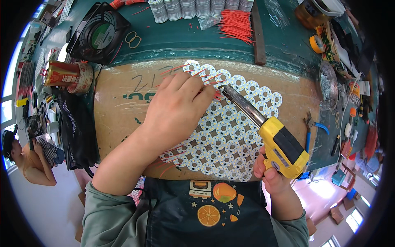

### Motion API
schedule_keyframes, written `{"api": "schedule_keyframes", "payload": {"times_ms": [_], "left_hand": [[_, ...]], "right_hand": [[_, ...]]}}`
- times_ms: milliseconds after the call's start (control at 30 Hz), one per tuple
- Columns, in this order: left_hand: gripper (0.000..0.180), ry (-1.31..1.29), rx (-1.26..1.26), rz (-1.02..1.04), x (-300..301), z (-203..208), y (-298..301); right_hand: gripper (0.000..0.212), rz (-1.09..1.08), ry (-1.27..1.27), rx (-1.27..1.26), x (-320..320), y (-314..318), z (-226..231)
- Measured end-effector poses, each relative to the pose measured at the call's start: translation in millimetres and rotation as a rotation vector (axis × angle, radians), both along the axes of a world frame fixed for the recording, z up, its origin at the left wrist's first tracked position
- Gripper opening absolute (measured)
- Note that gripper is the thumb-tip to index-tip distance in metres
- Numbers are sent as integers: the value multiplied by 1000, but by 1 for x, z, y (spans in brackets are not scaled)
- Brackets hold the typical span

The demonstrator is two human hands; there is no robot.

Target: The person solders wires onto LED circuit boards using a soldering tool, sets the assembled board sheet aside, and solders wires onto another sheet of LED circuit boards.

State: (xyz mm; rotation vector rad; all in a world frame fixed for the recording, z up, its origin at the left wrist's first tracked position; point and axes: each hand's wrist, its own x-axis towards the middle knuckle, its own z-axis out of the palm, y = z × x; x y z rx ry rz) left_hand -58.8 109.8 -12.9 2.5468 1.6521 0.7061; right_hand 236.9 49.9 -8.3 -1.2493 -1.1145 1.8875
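My right hand [273,177] is wrapped round the grip of a yellow and black soldering gun [284,148]. Its dark metal tip points up and left, close to my left fingertips, over a sheet of round white LED boards [224,127]. My left hand [179,103] is closed in a pinch above the upper left of those boards, with a bit of red wire showing at its fingertips. Several red wires [175,69] stick out leftward from boards at the sheet's left edge. My left palm and fingers hide part of the boards.
Beneath the boards lies a brown cardboard sheet [119,107] on a green mat. Farther back are a bundle of red wires [236,25], stacked white discs [187,9] and a metal bar [259,37]. A black fan [101,35] stands at left; blue-handled pliers [309,127] lie at right.
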Motion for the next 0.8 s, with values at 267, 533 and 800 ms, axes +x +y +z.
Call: {"api": "schedule_keyframes", "payload": {"times_ms": [267, 533, 800], "left_hand": [[30, -19, 13, -7, 0, -1, 0], [25, -21, 12, -48, -1, -3, 1], [25, -7, 5, -43, -1, -2, 0]], "right_hand": [[77, -27, 21, -55, -5, 2, 7], [76, -55, 3, -32, -7, 0, 4], [81, -30, 95, -65, -6, 2, 9]]}}
